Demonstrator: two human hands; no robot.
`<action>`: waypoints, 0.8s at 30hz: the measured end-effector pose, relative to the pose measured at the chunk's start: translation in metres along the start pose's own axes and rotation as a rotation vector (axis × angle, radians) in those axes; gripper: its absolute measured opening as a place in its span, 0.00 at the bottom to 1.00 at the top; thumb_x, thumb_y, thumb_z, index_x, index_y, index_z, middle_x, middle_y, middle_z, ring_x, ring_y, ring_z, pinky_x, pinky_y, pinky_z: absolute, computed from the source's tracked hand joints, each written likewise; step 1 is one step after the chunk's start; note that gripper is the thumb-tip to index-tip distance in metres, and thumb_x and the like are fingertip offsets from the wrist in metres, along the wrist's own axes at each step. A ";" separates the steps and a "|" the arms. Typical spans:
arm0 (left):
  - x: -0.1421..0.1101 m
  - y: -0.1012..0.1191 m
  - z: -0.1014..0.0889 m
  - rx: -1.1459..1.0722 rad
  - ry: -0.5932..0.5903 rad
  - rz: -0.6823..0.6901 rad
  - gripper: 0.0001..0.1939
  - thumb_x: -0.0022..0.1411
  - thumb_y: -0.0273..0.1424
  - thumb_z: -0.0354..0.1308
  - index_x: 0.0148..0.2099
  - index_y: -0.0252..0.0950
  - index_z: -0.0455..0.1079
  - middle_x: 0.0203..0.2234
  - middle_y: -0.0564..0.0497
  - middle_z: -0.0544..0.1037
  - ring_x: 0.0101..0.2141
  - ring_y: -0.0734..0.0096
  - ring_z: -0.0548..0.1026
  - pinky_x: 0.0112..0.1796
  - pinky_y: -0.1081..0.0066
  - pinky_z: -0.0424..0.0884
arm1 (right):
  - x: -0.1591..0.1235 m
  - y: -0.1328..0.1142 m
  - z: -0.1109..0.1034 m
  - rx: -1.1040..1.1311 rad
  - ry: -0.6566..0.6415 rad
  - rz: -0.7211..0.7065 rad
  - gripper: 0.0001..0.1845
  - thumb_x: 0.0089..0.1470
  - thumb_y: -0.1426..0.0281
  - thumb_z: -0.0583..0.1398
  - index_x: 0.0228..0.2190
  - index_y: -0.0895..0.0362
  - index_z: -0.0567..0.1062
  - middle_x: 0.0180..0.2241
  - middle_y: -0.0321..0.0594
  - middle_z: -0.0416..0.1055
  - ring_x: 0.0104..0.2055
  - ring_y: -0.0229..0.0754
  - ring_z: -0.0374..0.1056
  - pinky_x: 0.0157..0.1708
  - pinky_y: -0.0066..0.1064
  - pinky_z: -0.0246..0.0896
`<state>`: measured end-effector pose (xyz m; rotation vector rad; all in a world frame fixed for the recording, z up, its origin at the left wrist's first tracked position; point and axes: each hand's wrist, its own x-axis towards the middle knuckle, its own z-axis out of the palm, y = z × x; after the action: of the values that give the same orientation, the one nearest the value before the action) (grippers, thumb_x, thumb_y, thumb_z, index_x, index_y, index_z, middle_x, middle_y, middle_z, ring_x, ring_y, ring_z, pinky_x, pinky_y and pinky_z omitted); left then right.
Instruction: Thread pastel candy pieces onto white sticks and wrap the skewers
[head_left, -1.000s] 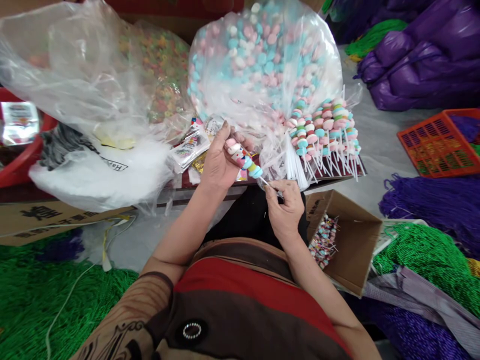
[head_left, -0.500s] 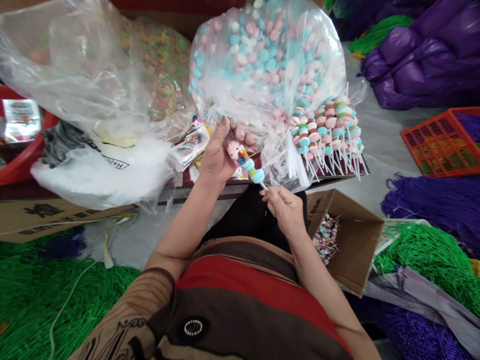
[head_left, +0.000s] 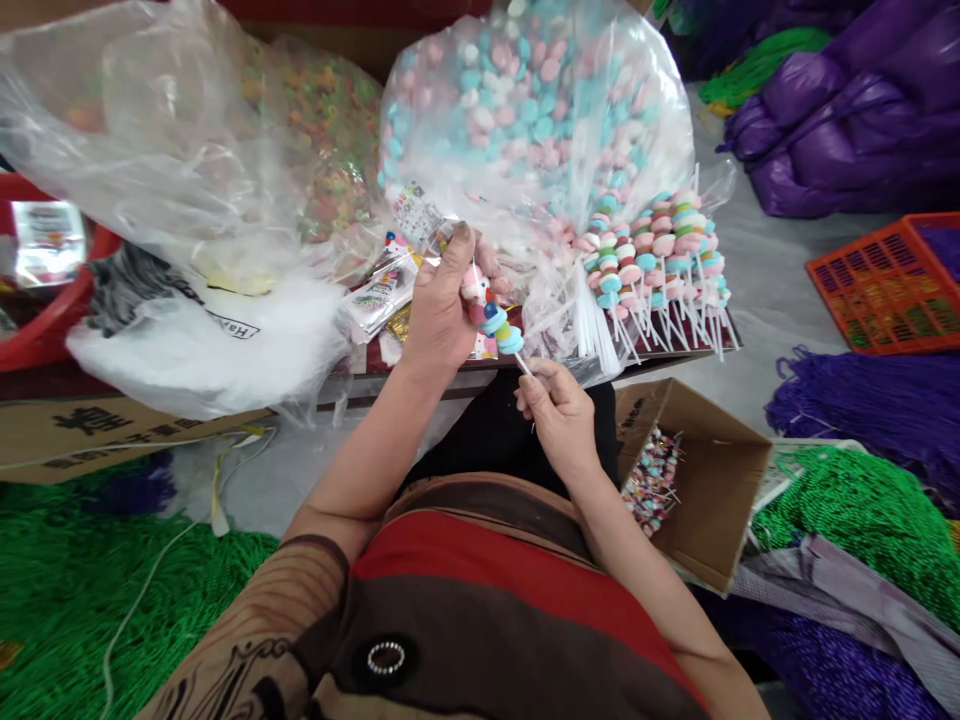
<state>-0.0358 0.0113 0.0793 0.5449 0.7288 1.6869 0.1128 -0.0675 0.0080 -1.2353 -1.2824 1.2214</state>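
Observation:
A candy skewer of pale blue and green pieces on a white stick slants between my hands. Its upper part is inside a small printed wrapper with pink and coloured spots. My left hand is closed around the wrapper, thumb on top. Lower down, my right hand pinches the white stick between thumb and fingers. Beside my left hand lie silver printed wrappers on the table. How many candy pieces the wrapper covers is hidden.
A big clear bag of pastel candies stands at the back. Several finished skewers and white sticks lie to the right. A cardboard box with wrapped skewers is below, and a red basin is at left.
Both hands have shifted slightly with the skewer. My left thumb has moved right and down over the wrapper, while my right hand is a little further left and lower on the stick.

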 end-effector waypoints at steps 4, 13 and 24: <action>-0.011 -0.009 0.006 -0.006 0.026 -0.007 0.08 0.69 0.36 0.66 0.39 0.41 0.72 0.21 0.60 0.71 0.20 0.81 0.71 0.24 0.77 0.68 | -0.004 -0.001 0.003 0.025 0.045 -0.026 0.16 0.61 0.53 0.64 0.36 0.53 0.78 0.20 0.29 0.71 0.19 0.34 0.64 0.23 0.29 0.61; -0.035 -0.009 0.001 0.030 -0.110 -0.115 0.22 0.63 0.41 0.70 0.57 0.48 0.73 0.29 0.56 0.79 0.39 0.67 0.84 0.37 0.71 0.78 | 0.003 -0.004 0.006 0.474 -0.059 0.163 0.20 0.57 0.50 0.69 0.32 0.54 0.77 0.12 0.19 0.56 0.13 0.30 0.49 0.31 0.33 0.71; -0.011 -0.003 0.003 0.027 0.042 -0.072 0.10 0.73 0.38 0.59 0.38 0.40 0.73 0.22 0.57 0.74 0.26 0.74 0.78 0.39 0.68 0.79 | 0.002 0.005 -0.005 0.001 0.108 -0.073 0.14 0.58 0.56 0.67 0.37 0.52 0.79 0.24 0.31 0.72 0.27 0.38 0.68 0.34 0.33 0.68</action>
<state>-0.0293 0.0019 0.0800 0.4978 0.7941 1.6278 0.1178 -0.0649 0.0032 -1.2267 -1.2372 1.0888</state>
